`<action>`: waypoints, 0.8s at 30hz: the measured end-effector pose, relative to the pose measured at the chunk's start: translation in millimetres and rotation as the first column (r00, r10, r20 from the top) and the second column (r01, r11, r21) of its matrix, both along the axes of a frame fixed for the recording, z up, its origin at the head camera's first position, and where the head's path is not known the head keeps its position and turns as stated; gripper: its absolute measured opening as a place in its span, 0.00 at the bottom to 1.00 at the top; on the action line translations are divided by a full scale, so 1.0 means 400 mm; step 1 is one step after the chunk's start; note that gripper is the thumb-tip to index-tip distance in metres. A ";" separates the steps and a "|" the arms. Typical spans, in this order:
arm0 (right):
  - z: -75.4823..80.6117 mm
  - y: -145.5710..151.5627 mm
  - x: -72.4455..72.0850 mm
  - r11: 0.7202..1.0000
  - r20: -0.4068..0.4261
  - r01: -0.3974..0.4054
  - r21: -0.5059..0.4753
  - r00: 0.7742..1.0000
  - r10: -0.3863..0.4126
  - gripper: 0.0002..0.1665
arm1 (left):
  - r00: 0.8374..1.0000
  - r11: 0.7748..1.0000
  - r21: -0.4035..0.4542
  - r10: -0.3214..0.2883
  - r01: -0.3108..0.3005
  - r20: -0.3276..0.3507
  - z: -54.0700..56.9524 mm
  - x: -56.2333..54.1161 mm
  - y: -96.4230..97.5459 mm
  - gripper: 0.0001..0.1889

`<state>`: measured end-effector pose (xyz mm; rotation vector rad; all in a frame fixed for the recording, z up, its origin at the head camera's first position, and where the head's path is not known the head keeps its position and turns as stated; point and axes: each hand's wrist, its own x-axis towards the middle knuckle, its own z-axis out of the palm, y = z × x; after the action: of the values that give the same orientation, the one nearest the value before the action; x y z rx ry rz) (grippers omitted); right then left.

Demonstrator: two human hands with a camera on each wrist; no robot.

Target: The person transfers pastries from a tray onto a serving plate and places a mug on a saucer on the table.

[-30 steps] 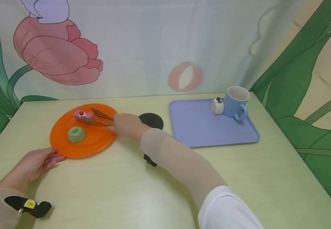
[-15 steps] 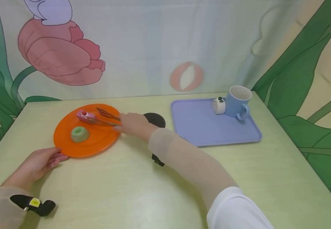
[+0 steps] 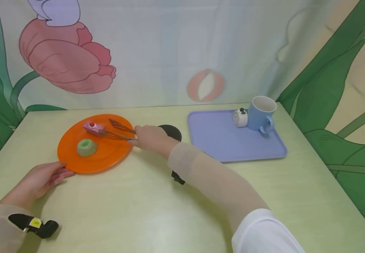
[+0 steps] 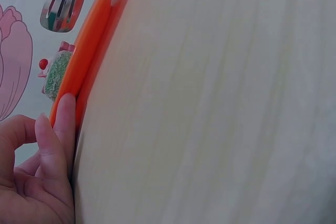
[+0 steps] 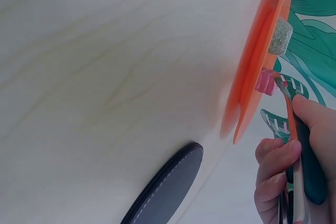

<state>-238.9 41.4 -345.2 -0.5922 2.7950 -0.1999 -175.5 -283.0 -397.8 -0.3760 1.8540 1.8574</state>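
My left hand [image 3: 41, 179] pinches the near left rim of an orange plate [image 3: 108, 160], thumb on top and fingers beneath, also visible in the left wrist view. On the plate sit a pink toy cake [image 3: 89, 128] with a red berry and a green ring-shaped toy cake [image 3: 87, 147]. My right hand [image 3: 153, 138] grips metal tongs [image 3: 119, 135] over the plate's right side. Their slotted heads stand spread apart, the nearer one beside the pink cake; whether it touches is unclear. Dark green grips [image 5: 310, 161] show in the right wrist view.
A black stitched round pad [image 3: 171, 131] lies partly behind my right hand. To the right, a lilac tray [image 3: 220, 140] carries a blue mug [image 3: 256, 116] and a small white toy roll [image 3: 240, 118]. A printed curtain [image 3: 154, 52] hangs behind the table.
The tongs have drawn back slightly to the right from over the pink cake, with my right hand. The left hand keeps its hold on the plate.
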 end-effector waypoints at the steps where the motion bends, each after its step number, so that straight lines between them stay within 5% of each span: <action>1: 0.001 0.002 0.001 1.000 -0.002 -0.001 -0.002 1.000 0.001 0.29 | 1.000 1.000 0.000 0.003 -0.003 0.000 0.001 0.001 0.000 0.23; 7: 0.007 0.019 0.012 1.000 -0.023 -0.006 0.003 1.000 0.006 0.28 | 1.000 1.000 -0.002 0.017 -0.017 0.007 0.006 0.002 0.003 0.14; 19: 0.007 0.060 0.031 1.000 -0.051 -0.016 0.008 0.999 0.017 0.26 | 0.999 0.998 -0.052 0.030 -0.028 0.028 0.002 0.000 0.007 0.31; 24: 0.014 0.072 0.032 1.000 -0.061 -0.015 0.003 0.998 0.016 0.26 | 0.999 0.999 -0.036 0.032 -0.031 0.026 0.006 -0.003 0.010 0.30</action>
<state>-226.1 70.1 -339.5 -0.6294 2.8475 -0.1785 -176.7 -279.1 -395.6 -0.4431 1.8760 1.8331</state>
